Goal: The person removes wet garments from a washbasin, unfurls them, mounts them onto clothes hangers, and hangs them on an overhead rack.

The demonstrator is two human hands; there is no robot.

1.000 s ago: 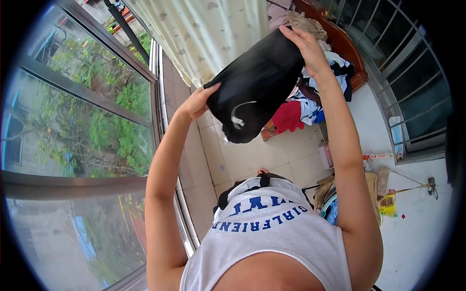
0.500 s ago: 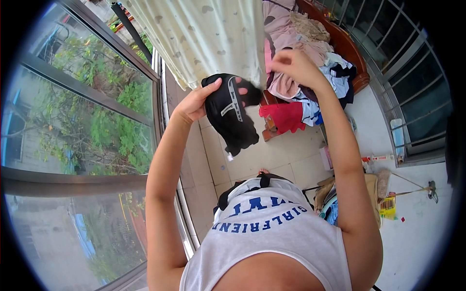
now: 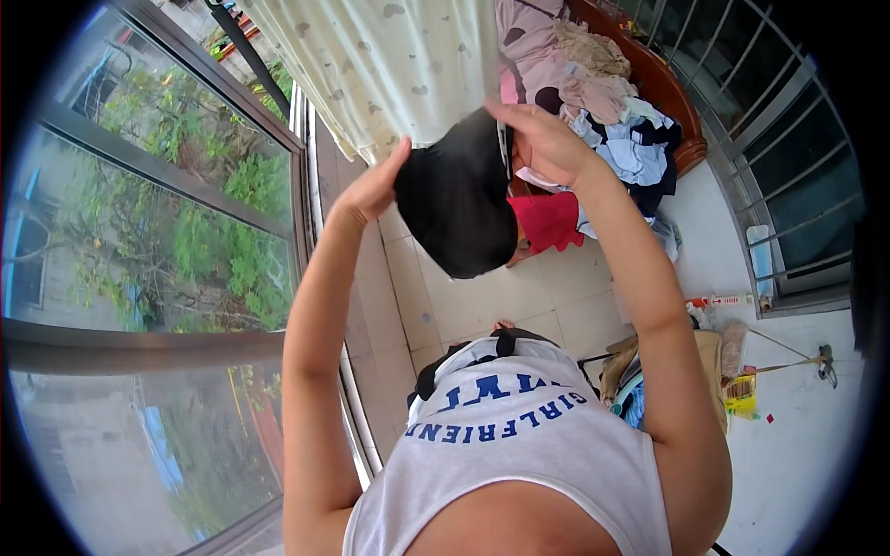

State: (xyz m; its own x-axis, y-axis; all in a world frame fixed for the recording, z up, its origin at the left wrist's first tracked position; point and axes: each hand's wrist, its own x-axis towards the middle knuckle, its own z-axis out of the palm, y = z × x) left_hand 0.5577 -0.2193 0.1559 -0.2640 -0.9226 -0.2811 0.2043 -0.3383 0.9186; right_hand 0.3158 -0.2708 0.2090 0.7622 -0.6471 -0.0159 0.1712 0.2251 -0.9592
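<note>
Between my two hands a black garment (image 3: pixel 454 199) hangs spread out, slightly blurred; its exact kind does not show. My left hand (image 3: pixel 374 188) grips its upper left edge, thumb up along the cloth. At the opposite upper corner my right hand (image 3: pixel 547 146) is closed on the edge, with its thumb over the top. A narrow pale strip runs down the garment's right edge beside my right fingers. Parts of the fingers on both hands are hidden behind the cloth.
Behind the garment hangs a cream curtain (image 3: pixel 399 65) with hearts. A wooden bed (image 3: pixel 681 111) carries piled clothes (image 3: pixel 635 153), and red cloth (image 3: pixel 552 222) hangs at its near end. Window panes (image 3: pixel 185 232) stand at left, a barred window (image 3: pixel 788 139) at right. Bags (image 3: pixel 626 380) sit low right.
My right hand has moved left and down and taken hold of the garment's right edge. The garment, bunched before with its white-marked strip facing me, is now spread out.
</note>
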